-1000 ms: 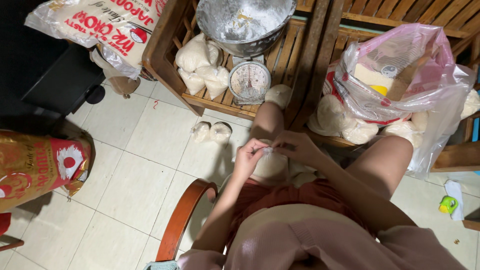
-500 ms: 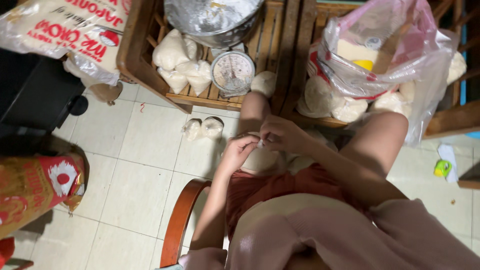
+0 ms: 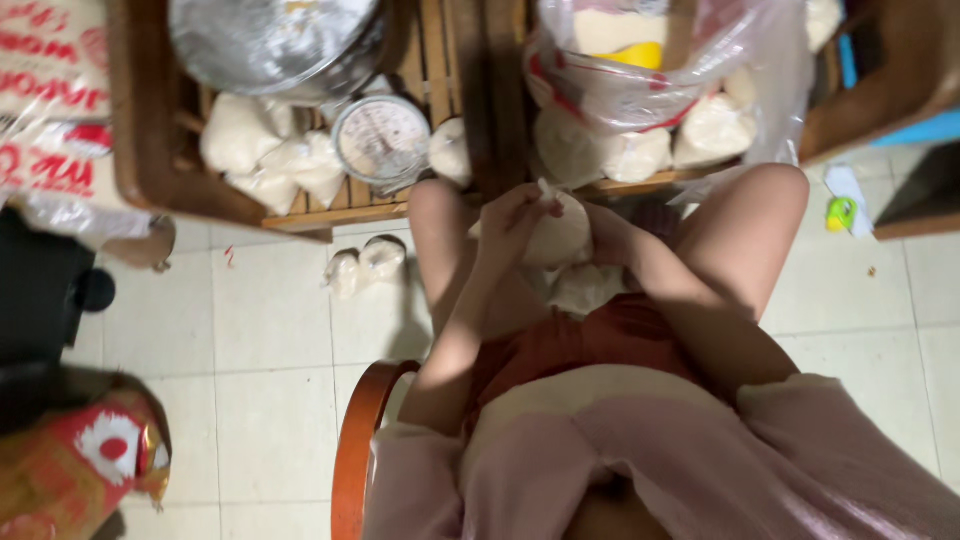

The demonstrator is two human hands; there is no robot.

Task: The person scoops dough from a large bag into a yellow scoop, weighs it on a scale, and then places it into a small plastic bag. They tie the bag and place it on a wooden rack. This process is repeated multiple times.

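- The small clear bag of white grain (image 3: 560, 235) sits in the person's lap, between the two bare knees, at about 12 o'clock from the chest and lifted slightly toward the wooden rack.
- The left hand (image 3: 512, 222) has its fingers (image 3: 530, 200) pinched narrow on the bag's twisted top, which pokes up as a small white tuft; gripping there seems meant to keep the neck closed.
- The right hand (image 3: 612, 238) presses against the bag's side at 3 o'clock, its fingers mostly hidden behind the bulge, so how far they curl cannot be told; it appears to steady the weight.
- Just below, at 6 o'clock from the held bag, a second filled bag (image 3: 585, 288) rests on the red shorts (image 3: 560, 345).
- At 11 o'clock a round dial scale (image 3: 381, 140) stands on the slatted wooden rack (image 3: 300, 212), with a metal bowl (image 3: 270, 45) on top and tied bags (image 3: 262, 150) beside it.
- At 1 o'clock a large open plastic sack (image 3: 650, 70) lies over more filled bags (image 3: 640, 150).
- On the tiled floor (image 3: 270, 330) at 9 o'clock lie two small bags (image 3: 362, 262); a red and gold sack (image 3: 85, 465) sits at 8 o'clock.
- A curved wooden chair arm (image 3: 352, 450) runs by the left elbow.
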